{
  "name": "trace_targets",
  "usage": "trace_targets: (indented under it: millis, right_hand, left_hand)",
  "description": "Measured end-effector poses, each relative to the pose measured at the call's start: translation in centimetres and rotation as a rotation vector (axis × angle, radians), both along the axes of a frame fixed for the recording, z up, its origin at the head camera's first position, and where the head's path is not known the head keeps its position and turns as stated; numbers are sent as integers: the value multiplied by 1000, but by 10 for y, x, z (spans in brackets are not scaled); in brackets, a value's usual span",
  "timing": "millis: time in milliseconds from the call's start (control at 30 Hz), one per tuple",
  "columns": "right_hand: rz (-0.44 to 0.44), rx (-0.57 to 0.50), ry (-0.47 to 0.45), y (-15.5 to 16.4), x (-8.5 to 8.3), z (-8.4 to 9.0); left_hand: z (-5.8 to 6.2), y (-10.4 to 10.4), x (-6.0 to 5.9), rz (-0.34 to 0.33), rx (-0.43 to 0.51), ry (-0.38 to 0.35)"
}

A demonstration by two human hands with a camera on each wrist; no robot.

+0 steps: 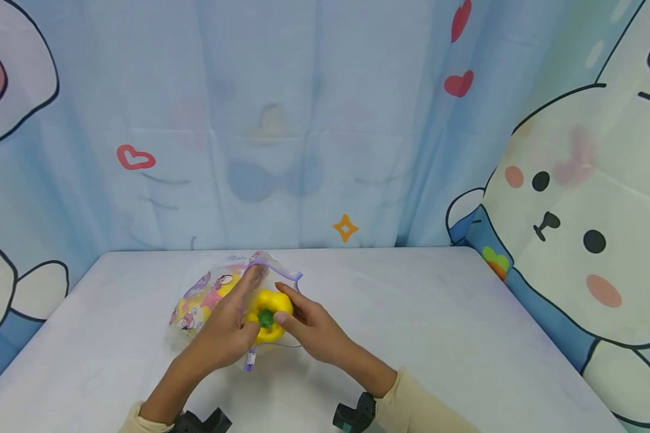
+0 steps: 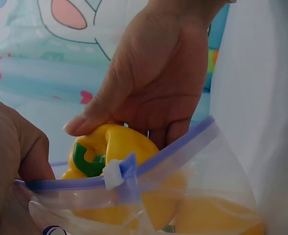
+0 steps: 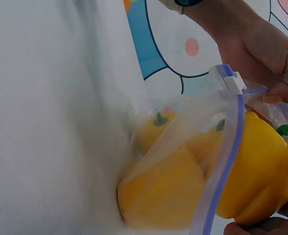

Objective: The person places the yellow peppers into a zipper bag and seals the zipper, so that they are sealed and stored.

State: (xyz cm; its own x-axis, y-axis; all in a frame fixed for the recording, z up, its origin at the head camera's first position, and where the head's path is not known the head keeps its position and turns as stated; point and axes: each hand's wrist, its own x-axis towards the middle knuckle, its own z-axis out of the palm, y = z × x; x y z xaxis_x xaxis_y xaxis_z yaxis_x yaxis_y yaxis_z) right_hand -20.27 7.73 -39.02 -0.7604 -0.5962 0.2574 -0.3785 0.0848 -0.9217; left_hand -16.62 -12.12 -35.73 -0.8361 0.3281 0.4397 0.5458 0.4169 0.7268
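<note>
Both hands, left hand (image 1: 224,334) and right hand (image 1: 310,328), hold yellow pepper (image 1: 268,307) at bag (image 1: 206,294) mouth.

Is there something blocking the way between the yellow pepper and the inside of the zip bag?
Nothing visible blocks it. The left hand holds the zip bag open at its mouth, and the right hand holds the yellow pepper there, partly inside. Other yellow peppers already lie deeper in.
</note>
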Motion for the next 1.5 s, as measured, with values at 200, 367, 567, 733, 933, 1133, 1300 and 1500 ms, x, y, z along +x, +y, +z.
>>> trace_targets:
  millis: [200,367,567,733,933,1133,1300,1500]
  right_hand:
    - [-25,32,27,-6,0,1]
    - [-43,46,79,-10,0,1]
    - [15,124,57,-7,4,7]
    - [65,121,57,-2,5,10]
    - [-102,7,247,-4,2,7]
    - [-164,-54,342,-9,1,1]
    - [-207,-133,367,-14,0,-5]
    - [-272,-128,506,-15,1,-4]
  left_hand:
    - [-1,0,-1,2,-9,10]
    - [0,-2,-2,6,-15,3]
    - [-1,-6,-4,-3,20,0]
    - [-1,-9,-5,0,44,-19]
    - [1,-13,-5,3,59,-32]
    - [0,-10,-5,15,70,-40]
    - [-2,-8,-7,28,57,-10]
    - [-1,-12,-7,21,70,-52]
